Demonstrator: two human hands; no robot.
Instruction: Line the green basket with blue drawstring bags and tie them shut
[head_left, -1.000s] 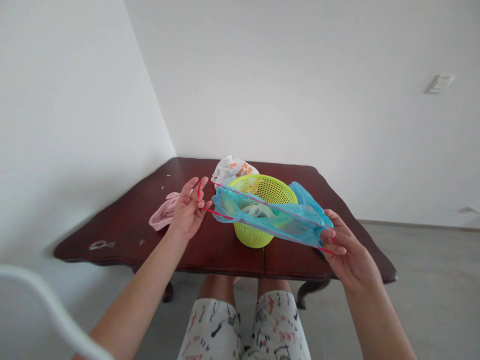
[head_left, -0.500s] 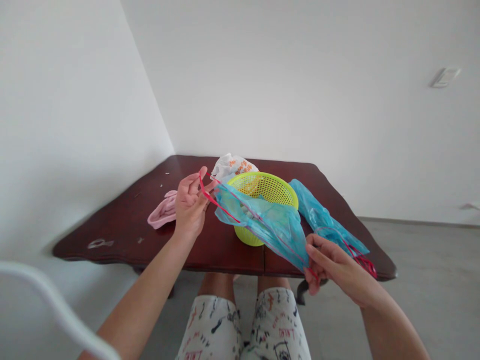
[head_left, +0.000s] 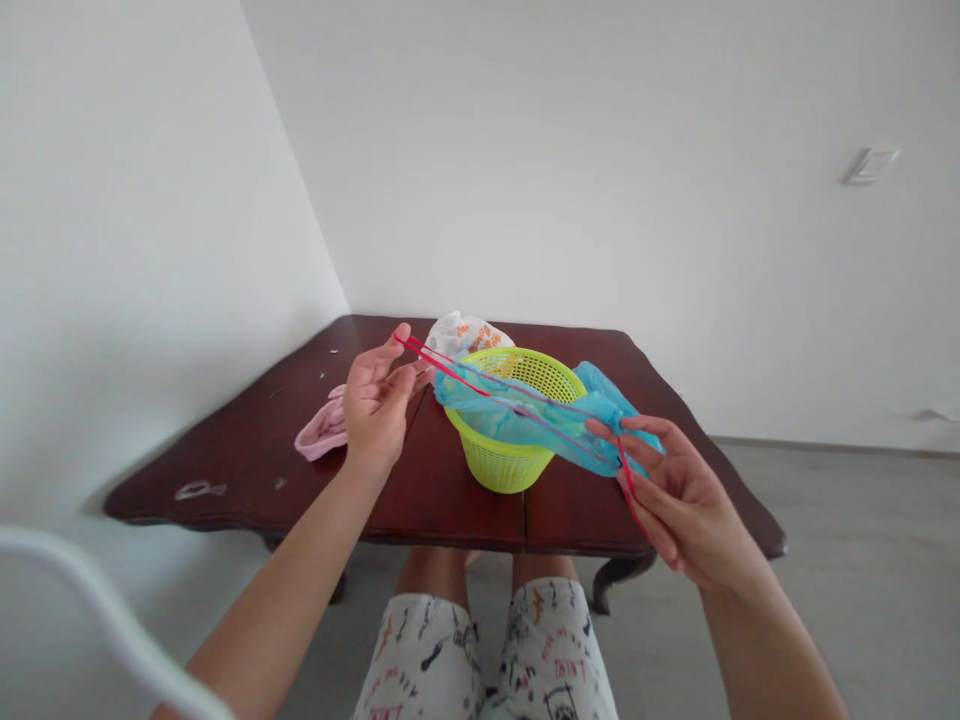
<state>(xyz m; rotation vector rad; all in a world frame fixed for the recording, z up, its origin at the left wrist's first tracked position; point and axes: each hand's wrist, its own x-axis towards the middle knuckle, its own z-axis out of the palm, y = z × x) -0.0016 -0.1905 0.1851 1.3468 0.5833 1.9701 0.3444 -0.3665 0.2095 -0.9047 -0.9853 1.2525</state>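
Observation:
A translucent blue drawstring bag point(head_left: 525, 420) is stretched between my hands across a yellow-green mesh basket point(head_left: 504, 468). My left hand point(head_left: 379, 405) has the bag's red drawstring looped over its raised fingers, pulled taut toward the left. On the right, the other end of the red drawstring runs around the fingers of my right hand point(head_left: 675, 495), which also touches the bag's edge. The bag's mouth is drawn narrow along the string. Part of the basket's inside is hidden beneath the blue plastic.
A dark red wooden table point(head_left: 442, 515) bears everything. Behind the basket lies a white plastic bag point(head_left: 469, 332) with orange print. A pink cloth item point(head_left: 322, 430) rests at the left. More blue plastic point(head_left: 596, 380) lies right of the basket. A white cable-like strip point(head_left: 97, 600) crosses the lower left.
My right hand has moved up and a little right, raising its end of the bag. The drawstring is tauter and the bag's mouth narrower. My left hand has hardly moved.

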